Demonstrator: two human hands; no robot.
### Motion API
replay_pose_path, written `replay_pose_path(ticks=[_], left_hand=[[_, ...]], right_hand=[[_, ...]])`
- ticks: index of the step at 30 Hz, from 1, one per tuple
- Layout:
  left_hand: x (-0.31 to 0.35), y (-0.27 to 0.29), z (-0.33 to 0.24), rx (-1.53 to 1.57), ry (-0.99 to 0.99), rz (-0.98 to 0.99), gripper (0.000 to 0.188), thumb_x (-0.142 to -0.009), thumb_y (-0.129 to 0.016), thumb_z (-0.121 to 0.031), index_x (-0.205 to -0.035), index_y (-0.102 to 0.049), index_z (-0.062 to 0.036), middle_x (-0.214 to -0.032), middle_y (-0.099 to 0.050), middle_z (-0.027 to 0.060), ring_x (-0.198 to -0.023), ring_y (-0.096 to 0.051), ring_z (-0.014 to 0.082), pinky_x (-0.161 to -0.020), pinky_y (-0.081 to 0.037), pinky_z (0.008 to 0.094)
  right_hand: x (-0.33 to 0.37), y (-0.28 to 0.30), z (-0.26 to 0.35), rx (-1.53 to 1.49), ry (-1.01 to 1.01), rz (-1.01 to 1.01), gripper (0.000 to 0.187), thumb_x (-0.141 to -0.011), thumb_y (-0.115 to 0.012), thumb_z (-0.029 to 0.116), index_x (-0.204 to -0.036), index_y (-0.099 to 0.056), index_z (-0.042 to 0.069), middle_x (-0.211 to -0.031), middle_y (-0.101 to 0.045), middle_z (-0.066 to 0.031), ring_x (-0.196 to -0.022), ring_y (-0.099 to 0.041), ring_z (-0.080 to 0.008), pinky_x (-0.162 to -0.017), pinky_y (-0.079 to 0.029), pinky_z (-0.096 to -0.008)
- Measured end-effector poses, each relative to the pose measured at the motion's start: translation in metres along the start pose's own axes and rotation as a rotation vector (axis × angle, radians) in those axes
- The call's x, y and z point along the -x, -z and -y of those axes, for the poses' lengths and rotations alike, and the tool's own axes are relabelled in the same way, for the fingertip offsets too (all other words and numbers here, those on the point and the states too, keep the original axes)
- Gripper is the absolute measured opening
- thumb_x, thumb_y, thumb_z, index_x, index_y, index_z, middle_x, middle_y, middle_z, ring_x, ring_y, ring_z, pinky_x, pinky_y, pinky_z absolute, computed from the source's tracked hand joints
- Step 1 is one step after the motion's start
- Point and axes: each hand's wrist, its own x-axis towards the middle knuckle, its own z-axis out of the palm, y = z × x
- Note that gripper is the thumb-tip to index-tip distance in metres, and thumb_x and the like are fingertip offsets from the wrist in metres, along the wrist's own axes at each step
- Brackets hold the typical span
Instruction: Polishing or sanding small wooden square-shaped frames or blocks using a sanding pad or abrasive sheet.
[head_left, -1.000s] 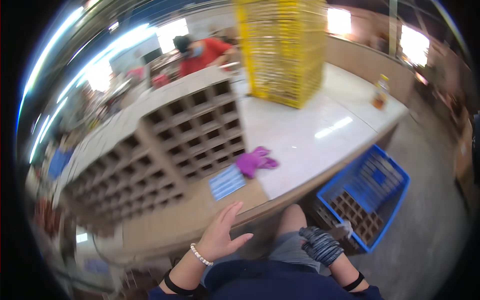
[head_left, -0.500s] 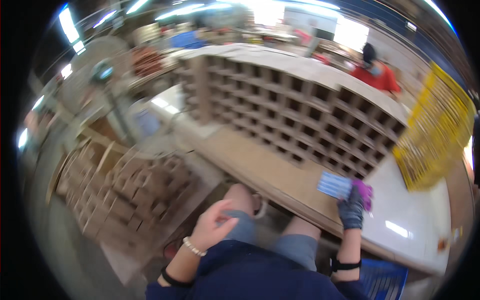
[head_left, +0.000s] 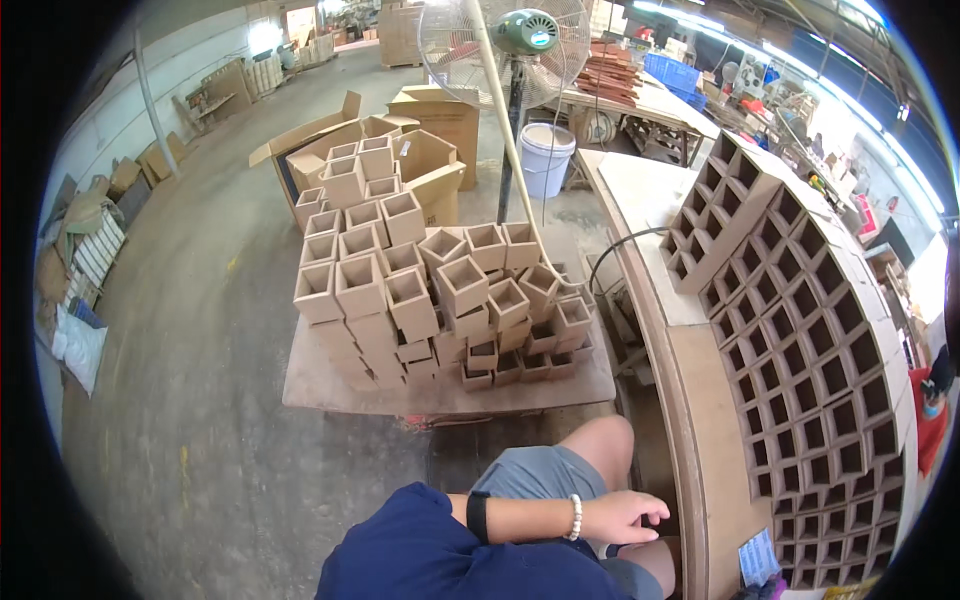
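Observation:
My left hand [head_left: 622, 518] is bare, with a beaded bracelet at the wrist. It hovers over my lap beside the workbench edge, fingers loosely bent and apart, holding nothing. Ahead, open square box-like wooden pieces [head_left: 405, 295] are piled on a low platform [head_left: 310, 385]. On the bench to the right stands a long wall of similar hollow pieces [head_left: 800, 360], stacked with openings facing me. A blue-and-white patterned cloth or sheet [head_left: 758, 558] lies at the lower right, with a sliver of something purple [head_left: 768, 590] below it. My right hand is outside the picture.
A standing fan [head_left: 525, 35] rises behind the pile, with a slanting pole [head_left: 500, 110] near it. Open cardboard boxes [head_left: 440, 150] and a white bucket [head_left: 546, 165] stand on the floor beyond. A person in red [head_left: 930, 415] is at the far right, behind the stacked wall.
My view has swung left, bringing the loose pile to the middle. The gloved right hand and the yellow crate have mostly left the picture. My left hand remains without anything in it.

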Motion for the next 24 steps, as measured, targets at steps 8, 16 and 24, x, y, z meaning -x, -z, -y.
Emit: replay_pose_path(ticks=[8, 16, 24], left_hand=[[-0.056, 0.012, -0.017, -0.001, 0.018, 0.283, 0.057, -0.081, -0.061, -0.025, -0.126, -0.035, -0.0035, -0.112, -0.050, 0.0126, -0.095, -0.056, 0.0216, -0.077, -0.046, 0.0333], [-0.087, -0.007, -0.014, 0.245, -0.156, 0.474, 0.050, -0.080, -0.064, -0.014, -0.122, -0.040, -0.0001, -0.115, -0.052, 0.0101, -0.106, -0.050, 0.0179, -0.092, -0.039, 0.0316], [-0.072, -0.022, -0.037, 0.234, 0.141, 0.245, 0.030, -0.081, -0.063, -0.019, -0.099, -0.053, 0.0021, -0.093, -0.061, 0.0089, -0.085, -0.058, 0.0148, -0.073, -0.047, 0.0286]], right_hand=[[0.072, 0.114, 0.140, -0.285, 0.192, 0.241, 0.046, -0.085, -0.041, 0.024, -0.126, -0.039, 0.004, -0.123, -0.047, -0.0139, -0.115, -0.042, -0.0267, -0.099, -0.030, -0.0335], [0.108, 0.092, 0.196, -0.368, 0.401, 0.411, 0.046, -0.085, -0.041, 0.024, -0.127, -0.039, 0.004, -0.124, -0.046, -0.0137, -0.116, -0.041, -0.0265, -0.099, -0.029, -0.0337], [0.095, 0.066, 0.157, -0.320, 0.429, 0.244, 0.047, -0.086, -0.040, 0.025, -0.128, -0.038, 0.005, -0.125, -0.046, -0.0134, -0.117, -0.040, -0.0263, -0.100, -0.029, -0.0338]])
